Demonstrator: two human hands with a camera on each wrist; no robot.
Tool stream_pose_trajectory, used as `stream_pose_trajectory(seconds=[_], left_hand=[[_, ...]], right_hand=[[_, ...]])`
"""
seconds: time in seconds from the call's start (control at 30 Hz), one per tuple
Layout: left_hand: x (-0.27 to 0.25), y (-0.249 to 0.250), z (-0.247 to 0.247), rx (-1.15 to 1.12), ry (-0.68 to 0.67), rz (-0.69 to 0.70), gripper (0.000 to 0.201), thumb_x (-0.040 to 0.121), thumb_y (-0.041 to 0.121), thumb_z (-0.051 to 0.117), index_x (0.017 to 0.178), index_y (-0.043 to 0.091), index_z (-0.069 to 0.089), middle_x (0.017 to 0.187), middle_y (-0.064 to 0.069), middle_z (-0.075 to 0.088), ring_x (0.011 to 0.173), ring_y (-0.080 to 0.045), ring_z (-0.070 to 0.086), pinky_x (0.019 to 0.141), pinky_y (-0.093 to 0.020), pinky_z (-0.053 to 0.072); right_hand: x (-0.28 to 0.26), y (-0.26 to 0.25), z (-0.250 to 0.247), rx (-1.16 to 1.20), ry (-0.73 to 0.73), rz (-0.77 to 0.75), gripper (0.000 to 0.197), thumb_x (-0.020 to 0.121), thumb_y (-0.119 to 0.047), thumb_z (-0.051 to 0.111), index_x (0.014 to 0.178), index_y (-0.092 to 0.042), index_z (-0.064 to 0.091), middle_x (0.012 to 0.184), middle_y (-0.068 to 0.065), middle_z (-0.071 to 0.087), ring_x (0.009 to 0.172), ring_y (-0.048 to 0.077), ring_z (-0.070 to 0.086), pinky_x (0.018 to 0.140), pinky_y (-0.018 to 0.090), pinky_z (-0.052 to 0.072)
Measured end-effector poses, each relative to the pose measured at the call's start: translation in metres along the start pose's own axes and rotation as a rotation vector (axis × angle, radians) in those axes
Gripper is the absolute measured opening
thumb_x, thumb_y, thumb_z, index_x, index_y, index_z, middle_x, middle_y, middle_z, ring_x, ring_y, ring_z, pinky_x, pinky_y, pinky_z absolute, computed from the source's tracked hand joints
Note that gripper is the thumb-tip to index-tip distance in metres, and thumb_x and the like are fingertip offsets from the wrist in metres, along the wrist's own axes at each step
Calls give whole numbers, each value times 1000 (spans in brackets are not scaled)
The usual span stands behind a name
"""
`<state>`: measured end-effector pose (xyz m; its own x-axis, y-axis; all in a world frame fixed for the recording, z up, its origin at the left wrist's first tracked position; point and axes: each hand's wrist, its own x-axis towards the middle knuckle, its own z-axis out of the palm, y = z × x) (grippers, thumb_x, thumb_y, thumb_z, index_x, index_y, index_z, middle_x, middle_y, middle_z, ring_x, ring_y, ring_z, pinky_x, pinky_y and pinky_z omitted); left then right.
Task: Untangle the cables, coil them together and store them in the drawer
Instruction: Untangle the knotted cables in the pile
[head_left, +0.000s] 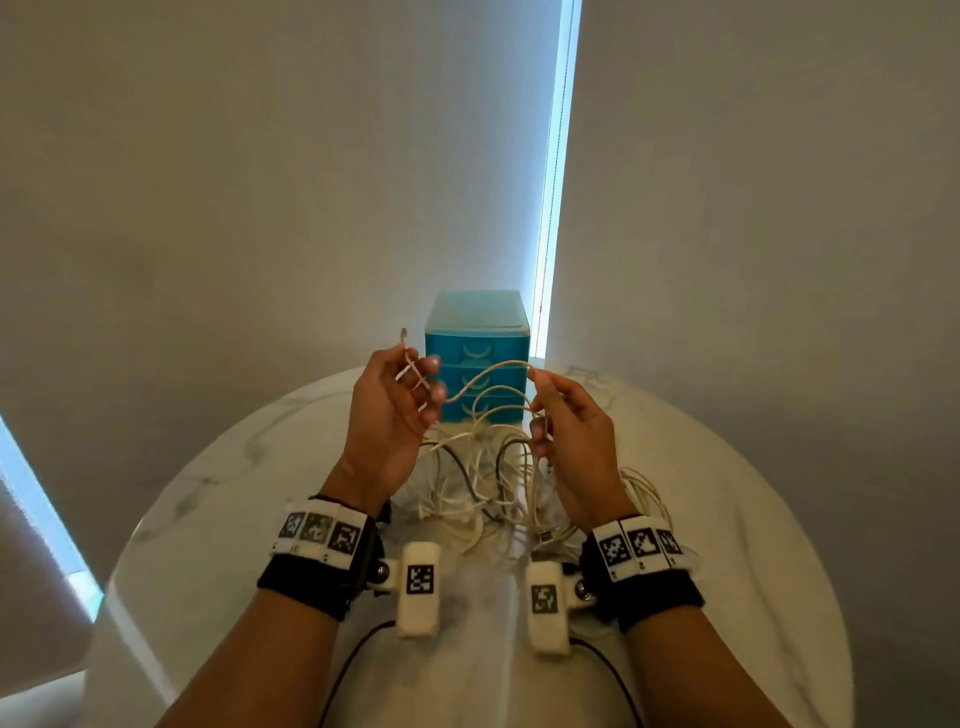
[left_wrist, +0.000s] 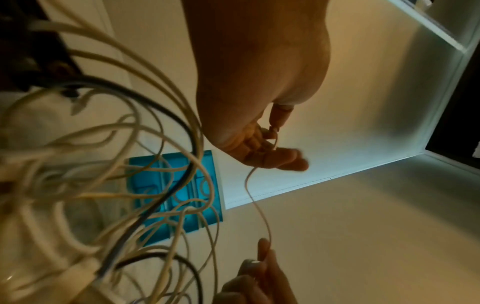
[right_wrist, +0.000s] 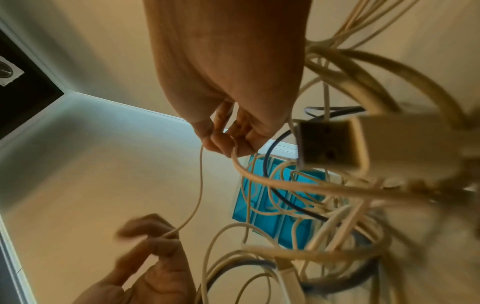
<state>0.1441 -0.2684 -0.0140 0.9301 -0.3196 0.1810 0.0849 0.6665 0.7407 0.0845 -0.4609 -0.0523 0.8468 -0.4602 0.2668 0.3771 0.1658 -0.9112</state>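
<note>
A thin beige cable (head_left: 483, 375) spans between both raised hands above the table. My left hand (head_left: 422, 383) pinches it near its small plug end (head_left: 404, 333), which sticks up. My right hand (head_left: 540, 402) grips the same cable further along, together with other strands. Below the hands, a tangle of white and dark cables (head_left: 480, 480) hangs down to the tabletop. The blue three-drawer unit (head_left: 477, 358) stands behind, its drawers closed. In the left wrist view, the left hand (left_wrist: 270, 151) holds the cable (left_wrist: 255, 205). In the right wrist view, the right hand (right_wrist: 228, 142) holds the strand (right_wrist: 200, 181).
The round white marble table (head_left: 737, 499) carries the tangle and the drawer unit near its far edge. A white USB plug (right_wrist: 330, 144) dangles close to the right wrist camera. Blinds and a wall stand behind the table.
</note>
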Motion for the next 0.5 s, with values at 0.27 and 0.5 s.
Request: stream_pose_trajectory(seconds=[0.27,0.5], left_hand=[[-12,-11,-6,732,-75,51,56,95,72,55,125,26,67,61,13,45,49,-4,36,47,-19,33],[-10,-18,-8,783,46,235,20,106,38,64,101,21,74,57,17,59,49,2,51,49,-11,40]], right_hand=[[-9,-10,8,-110,-186,38,21,102,-31,72,111,-14,81,77,0,59,56,11,47,48,23,39],[-18,-13,6,-83,-317,105,24,100,-21,74,120,-9,77,91,8,75,78,18,67,73,29,60]])
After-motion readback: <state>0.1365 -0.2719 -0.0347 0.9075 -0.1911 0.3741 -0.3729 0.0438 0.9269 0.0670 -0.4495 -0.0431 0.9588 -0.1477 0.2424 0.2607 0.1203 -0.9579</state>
